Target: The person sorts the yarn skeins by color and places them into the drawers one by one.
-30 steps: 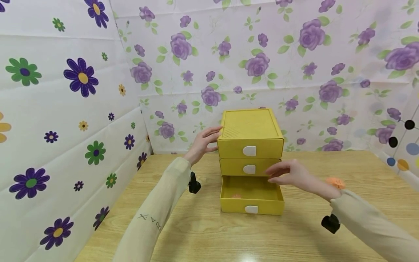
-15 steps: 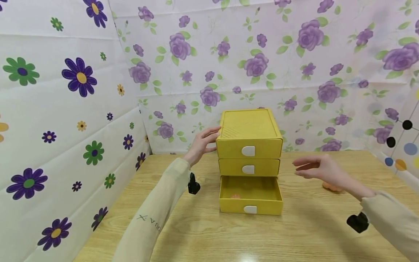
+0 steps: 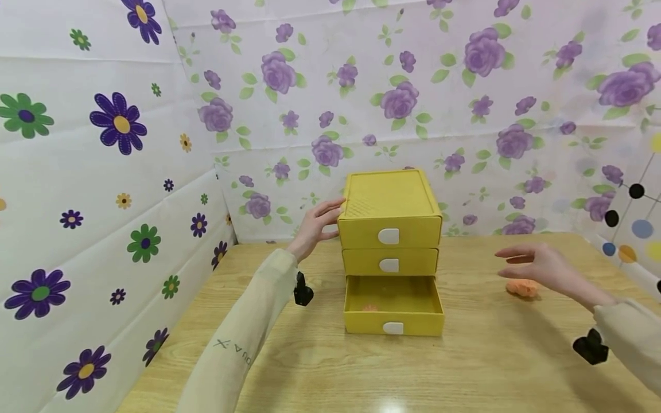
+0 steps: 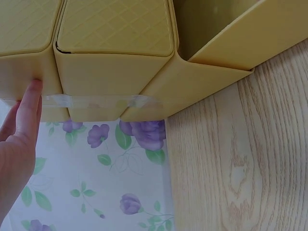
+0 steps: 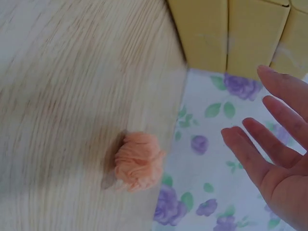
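A yellow drawer unit point(image 3: 389, 195) with three stacked drawers stands on the wooden table. Its bottom drawer point(image 3: 393, 322) is pulled out, with a small orange-pink patch on its floor; the upper two drawers are closed. My left hand point(image 3: 315, 226) touches the unit's left side near the top, fingertips against the wall in the left wrist view. My right hand point(image 3: 547, 268) hovers to the right of the unit, fingers spread and holding nothing. Below it on the table lies an orange ruffled bath puff point(image 5: 139, 162), also visible in the head view.
The pale wood table point(image 3: 330, 373) carries the unit near its back edge. A rose-print sheet point(image 3: 289, 115) hangs behind, and a daisy-print sheet point(image 3: 93, 189) along the left. A dotted sheet point(image 3: 640, 212) borders the right side.
My right hand has moved right, away from the open bottom drawer, to over the orange bath puff. My left hand has stayed on the unit's side. The head view has shifted slightly.
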`<state>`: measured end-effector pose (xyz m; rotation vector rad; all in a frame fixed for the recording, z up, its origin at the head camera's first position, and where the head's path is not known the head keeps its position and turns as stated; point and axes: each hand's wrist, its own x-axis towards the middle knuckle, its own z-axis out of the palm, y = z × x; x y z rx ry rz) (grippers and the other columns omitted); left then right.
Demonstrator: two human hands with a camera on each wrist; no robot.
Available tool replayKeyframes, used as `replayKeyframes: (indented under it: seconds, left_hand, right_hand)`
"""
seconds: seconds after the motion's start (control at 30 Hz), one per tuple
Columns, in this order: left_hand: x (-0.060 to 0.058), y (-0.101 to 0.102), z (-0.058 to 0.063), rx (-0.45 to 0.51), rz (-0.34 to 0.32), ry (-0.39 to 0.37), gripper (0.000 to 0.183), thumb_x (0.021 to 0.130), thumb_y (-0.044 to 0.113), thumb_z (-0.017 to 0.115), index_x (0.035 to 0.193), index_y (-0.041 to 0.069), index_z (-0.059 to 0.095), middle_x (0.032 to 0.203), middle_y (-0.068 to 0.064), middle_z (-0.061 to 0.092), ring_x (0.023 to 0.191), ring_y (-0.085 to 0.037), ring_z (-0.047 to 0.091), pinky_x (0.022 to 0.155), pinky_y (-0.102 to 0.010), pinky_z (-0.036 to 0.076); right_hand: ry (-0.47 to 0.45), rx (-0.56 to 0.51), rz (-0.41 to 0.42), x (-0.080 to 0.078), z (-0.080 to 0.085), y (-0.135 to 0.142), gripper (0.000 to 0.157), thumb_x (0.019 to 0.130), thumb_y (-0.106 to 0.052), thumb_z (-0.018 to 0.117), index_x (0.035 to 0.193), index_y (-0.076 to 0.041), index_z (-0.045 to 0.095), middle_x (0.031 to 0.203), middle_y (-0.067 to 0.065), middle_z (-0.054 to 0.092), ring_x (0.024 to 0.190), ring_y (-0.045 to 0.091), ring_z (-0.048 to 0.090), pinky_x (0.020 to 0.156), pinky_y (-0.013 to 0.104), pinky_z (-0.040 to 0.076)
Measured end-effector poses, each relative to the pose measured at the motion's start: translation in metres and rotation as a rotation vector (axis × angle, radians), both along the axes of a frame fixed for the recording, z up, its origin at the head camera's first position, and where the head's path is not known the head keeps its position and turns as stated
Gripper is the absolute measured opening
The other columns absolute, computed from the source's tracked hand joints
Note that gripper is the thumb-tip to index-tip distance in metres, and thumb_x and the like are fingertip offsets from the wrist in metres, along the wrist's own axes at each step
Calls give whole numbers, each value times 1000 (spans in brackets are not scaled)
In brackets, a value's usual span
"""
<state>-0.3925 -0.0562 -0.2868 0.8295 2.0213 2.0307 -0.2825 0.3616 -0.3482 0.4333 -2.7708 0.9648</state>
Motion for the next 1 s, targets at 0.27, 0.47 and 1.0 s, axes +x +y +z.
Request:
replayKeyframes:
  seconds: [0.27,0.47,1.0]
  left_hand:
    - [-5,-4,-4,1,16,7,35,74,25,43,108,19,38,103,3,38,85,-20,39,62,-34,36]
    - [-5,-2,-3,2,18,9,36,73,26,44,108,19,38,103,2,39,84,-20,40,62,-35,36]
    - [1,1,1,-1,12,2,38,73,25,44,109,16,37,105,1,37,84,-20,40,63,-35,36]
  right_hand:
    - [-26,47,-14,-10,-12,17,40,61,-33,54,97,-17,47,99,9,42,82,26,42,59,36,36]
    - [-96,28,-53,-10,-22,35,45,63,-34,53,100,-10,45,101,16,38,84,33,37,58,38,36]
    - [-180,-33,-30,-12,-47,50,44,61,-26,57,98,-5,47,97,18,42,79,27,43,56,29,38]
